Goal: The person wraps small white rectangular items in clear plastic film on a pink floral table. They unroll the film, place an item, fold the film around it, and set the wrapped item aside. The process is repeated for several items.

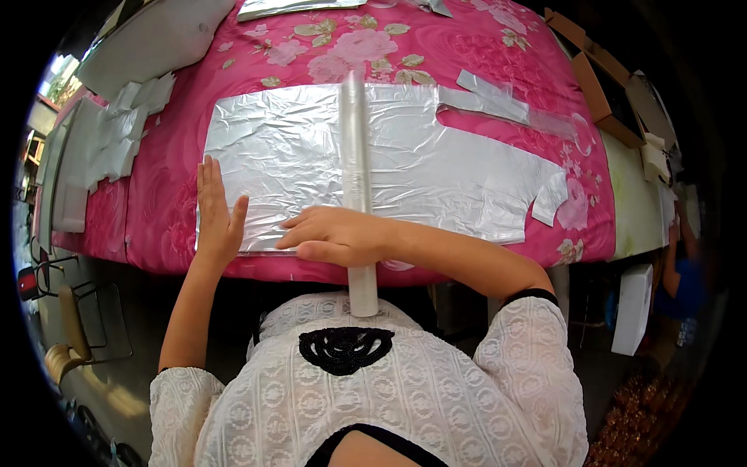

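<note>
A shiny, wrinkled silver plastic sheet (272,148) lies flat on the table, with a curved notch and narrow strips at its right end. Across its middle runs a long, pale see-through roll (355,156), its near end jutting past the table edge toward my body. Upright along the sheet's left edge, my left hand (219,214) is open, fingers together and straight, thumb apart. My right hand (334,236) reaches over the roll from the right; its loosely spread fingers rest on the sheet's near edge, left of the roll. Neither hand grips anything visible.
A pink flowered cloth (171,179) covers the table. More silvery plastic pieces (124,140) lie at the left, near a white box-like object (152,43). Open cardboard boxes (607,97) stand at the far right. Another person (685,280) is partly visible beyond the right side.
</note>
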{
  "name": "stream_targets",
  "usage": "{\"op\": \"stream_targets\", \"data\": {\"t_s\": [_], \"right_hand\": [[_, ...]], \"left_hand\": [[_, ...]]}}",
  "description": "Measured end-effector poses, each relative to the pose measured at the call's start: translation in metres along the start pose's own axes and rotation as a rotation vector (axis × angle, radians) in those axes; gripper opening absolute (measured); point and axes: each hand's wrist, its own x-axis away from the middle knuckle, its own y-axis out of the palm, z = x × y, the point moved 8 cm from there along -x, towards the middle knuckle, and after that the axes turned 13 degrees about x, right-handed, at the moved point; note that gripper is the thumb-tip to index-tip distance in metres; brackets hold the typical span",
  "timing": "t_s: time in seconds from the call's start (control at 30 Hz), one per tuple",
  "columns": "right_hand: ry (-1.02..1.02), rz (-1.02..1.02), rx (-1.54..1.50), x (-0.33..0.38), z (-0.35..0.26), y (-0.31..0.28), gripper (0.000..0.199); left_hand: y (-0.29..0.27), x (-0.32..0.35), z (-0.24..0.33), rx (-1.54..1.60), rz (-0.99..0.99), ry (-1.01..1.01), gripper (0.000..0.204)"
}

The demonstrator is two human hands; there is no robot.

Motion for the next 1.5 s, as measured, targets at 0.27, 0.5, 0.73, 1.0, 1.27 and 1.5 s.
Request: {"op": "stream_targets", "data": {"t_s": [0.27, 0.5, 0.73, 1.0, 1.27, 1.5], "right_hand": [[-0.183, 0.413, 0.617, -0.061, 0.0, -0.039, 0.029], [-0.122, 0.161, 0.79, -0.13, 0.044, 0.018, 0.05], [0.411, 0.891, 0.361, -0.162, 0.059, 0.027, 0.066], [0.317, 0.768, -0.974, -0.122, 0.054, -0.046, 0.047], [0.186, 0.802, -1.244, -0.078, 0.041, -0.05, 0.065], [0.218, 0.806, -1.172, -0.06, 0.036, -0.043, 0.063]], "left_hand": [[-0.051, 0.078, -0.005, 0.286, 0.022, -0.198, 0.066], [-0.024, 0.135, -0.022, 0.606, 0.058, -0.631, 0.059], [-0.014, 0.133, -0.024, 1.137, 0.072, -0.828, 0.057], [0.011, 0.083, 0.012, 1.429, -0.137, -0.889, 0.063], [0.041, 0.054, 0.072, 2.038, -0.48, -0.772, 0.062], [0.054, 0.051, 0.07, 1.983, -0.662, -0.654, 0.065]]}}
